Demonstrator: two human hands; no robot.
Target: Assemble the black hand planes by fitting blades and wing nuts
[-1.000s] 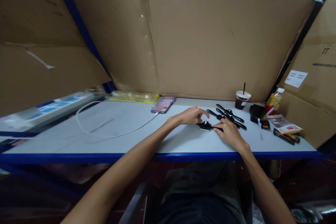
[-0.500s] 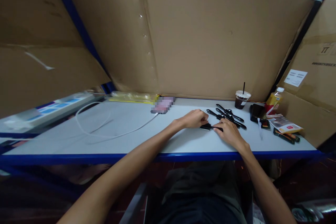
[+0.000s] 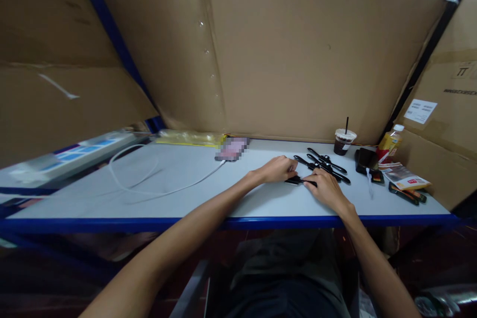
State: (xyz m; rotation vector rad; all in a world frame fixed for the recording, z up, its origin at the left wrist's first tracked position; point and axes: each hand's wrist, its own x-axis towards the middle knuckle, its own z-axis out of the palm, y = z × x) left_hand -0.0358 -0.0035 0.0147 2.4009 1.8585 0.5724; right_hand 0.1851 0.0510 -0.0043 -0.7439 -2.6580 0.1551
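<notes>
Low over the table's right half, my two hands meet at a small black hand tool [image 3: 294,180]. Its flat, wide head with a pale edge points left, and a slim handle runs right. My left hand [image 3: 278,168] is closed, its fingertips at the head and partly covering it. Closed around the handle is my right hand [image 3: 325,187], with the handle's end showing below its fingers. Just behind lie several black two-handled tools that look like spokeshaves [image 3: 325,161], close together, one partly hidden by my right hand.
A lidded drink cup [image 3: 343,142], a bottle [image 3: 390,145], a black case [image 3: 365,160], a packet [image 3: 406,176] and dark green-black items [image 3: 404,194] stand or lie at right. Left are a phone [image 3: 233,149] and its white cable [image 3: 175,191]. Cardboard [image 3: 276,59] walls the back.
The fingers of my left hand shift slightly at the tool's head. My right hand keeps its hold, and the things on the table stay put.
</notes>
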